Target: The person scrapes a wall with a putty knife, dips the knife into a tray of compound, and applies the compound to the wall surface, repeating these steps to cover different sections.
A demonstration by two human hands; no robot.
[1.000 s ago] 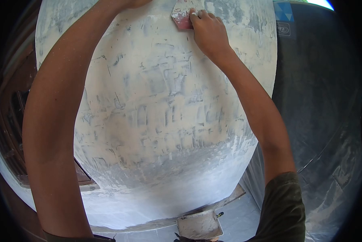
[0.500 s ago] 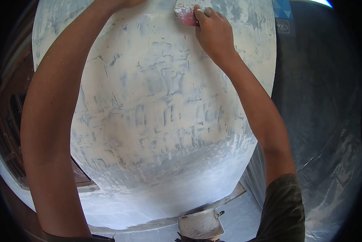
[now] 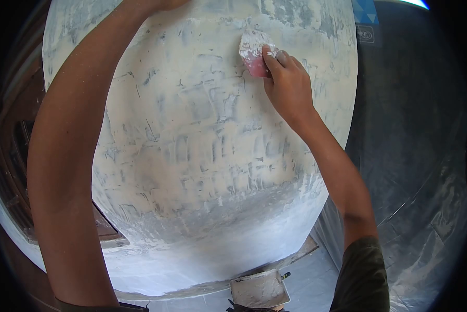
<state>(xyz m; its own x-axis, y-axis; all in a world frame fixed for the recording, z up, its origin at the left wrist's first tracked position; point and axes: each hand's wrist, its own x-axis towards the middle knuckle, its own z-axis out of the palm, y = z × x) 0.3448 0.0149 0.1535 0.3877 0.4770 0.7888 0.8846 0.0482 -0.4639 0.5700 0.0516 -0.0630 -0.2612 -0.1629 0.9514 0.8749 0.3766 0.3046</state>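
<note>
My right hand (image 3: 290, 83) is closed around a pink putty scraper (image 3: 255, 63) whose blade is smeared with white putty. The scraper lies against the wall (image 3: 192, 125), a pale surface with grey patches and many streaky marks. My left arm reaches up along the left side, and only the edge of my left hand (image 3: 166, 4) shows at the top of the view, close to the wall. Its fingers are out of the picture.
On the floor below the wall stands a tray (image 3: 238, 297) of putty, with a dark-tipped handle (image 3: 286, 275) beside it. Dark plastic sheeting (image 3: 410, 156) hangs at the right. A brown wooden frame (image 3: 23, 171) is at the left.
My right hand has moved down and slightly right along the wall with the scraper. My left arm has hardly moved.
</note>
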